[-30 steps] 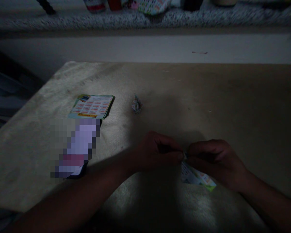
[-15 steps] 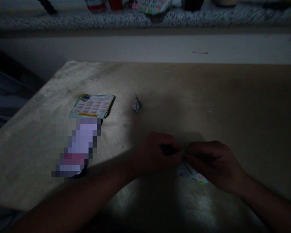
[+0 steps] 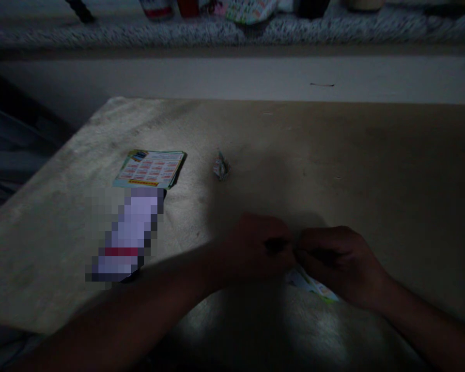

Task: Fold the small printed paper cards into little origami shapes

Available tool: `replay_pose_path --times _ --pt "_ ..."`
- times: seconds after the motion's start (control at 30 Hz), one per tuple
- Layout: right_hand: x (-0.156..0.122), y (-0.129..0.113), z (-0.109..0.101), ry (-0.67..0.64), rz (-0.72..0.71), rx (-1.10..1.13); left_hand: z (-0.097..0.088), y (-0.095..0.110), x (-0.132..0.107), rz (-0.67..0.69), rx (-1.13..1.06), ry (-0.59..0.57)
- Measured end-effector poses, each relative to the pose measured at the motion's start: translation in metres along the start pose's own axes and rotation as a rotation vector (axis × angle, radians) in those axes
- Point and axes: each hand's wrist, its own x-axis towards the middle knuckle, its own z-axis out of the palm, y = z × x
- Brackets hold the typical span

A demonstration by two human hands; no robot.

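My left hand (image 3: 256, 250) and my right hand (image 3: 339, 263) meet fingertip to fingertip low over a dim wooden table (image 3: 333, 155). Both pinch a small printed piece of paper (image 3: 310, 283), whose white and green end sticks out under my right hand. The fingers of both hands are curled closed on it. A small folded paper figure (image 3: 220, 167) stands further back on the table, apart from my hands.
A stack of printed paper sheets (image 3: 150, 169) lies at the left, with a phone (image 3: 126, 235) just in front of it. Beyond the table's far edge runs a pale floor strip and a shaggy rug (image 3: 232, 28) with several objects on it.
The paper has been drawn further in under my right hand, so less of it shows. Both hands have stayed in nearly the same place.
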Motion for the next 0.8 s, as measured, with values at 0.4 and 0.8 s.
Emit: replay_pose_path --times 0.4,0.8 --pt "-0.0042 0.0026 0.0005 0.062 0.145 0.097 -0.003 0.0014 0.0013 0.069 0.047 -0.077" --pt "-0.0031 0.0061 0.0009 0.12 0.09 0.027 -0.0012 0.0015 -0.0004 0.139 0.116 -0.06"
